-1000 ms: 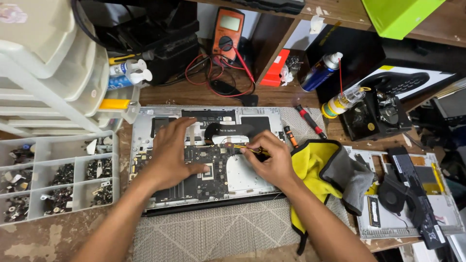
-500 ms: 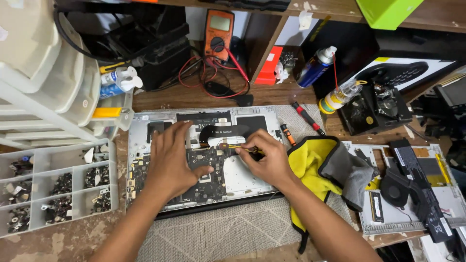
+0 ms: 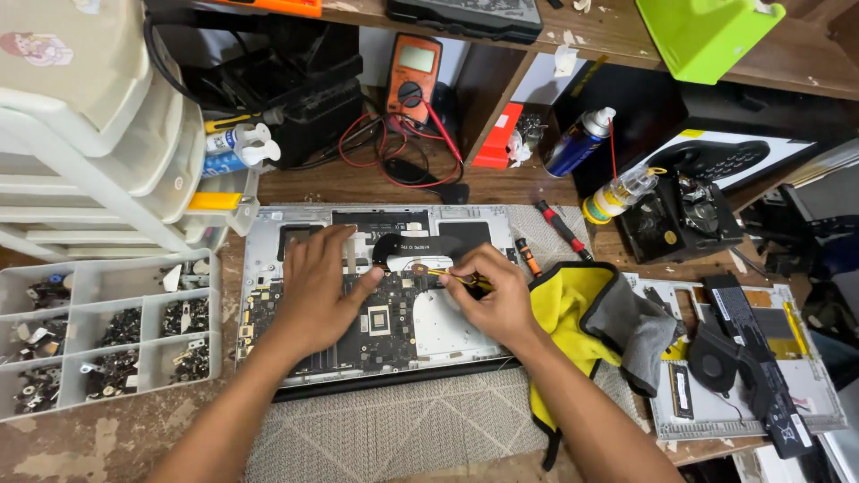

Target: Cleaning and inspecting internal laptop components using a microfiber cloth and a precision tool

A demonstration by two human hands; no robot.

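An opened laptop base point(image 3: 268, 231) lies in front of me with its dark circuit board point(image 3: 385, 326) exposed. My left hand point(image 3: 315, 291) rests flat on the left part of the board, fingers spread. My right hand point(image 3: 494, 291) pinches a thin yellow-handled tool point(image 3: 447, 275), its tip at a small round copper part point(image 3: 419, 266) near the black heat pipe point(image 3: 420, 246).
A divided tray of small screws point(image 3: 103, 335) sits left. A yellow and grey cloth point(image 3: 599, 313) lies right of the laptop, beside another bottom cover with a fan point(image 3: 716, 362). Screwdrivers point(image 3: 559, 228), spray cans point(image 3: 577, 143), a multimeter point(image 3: 412, 76) and plastic drawers point(image 3: 80, 134) stand behind.
My view has shifted slightly. Both hands stay on the board; the right hand and its tool have barely moved.
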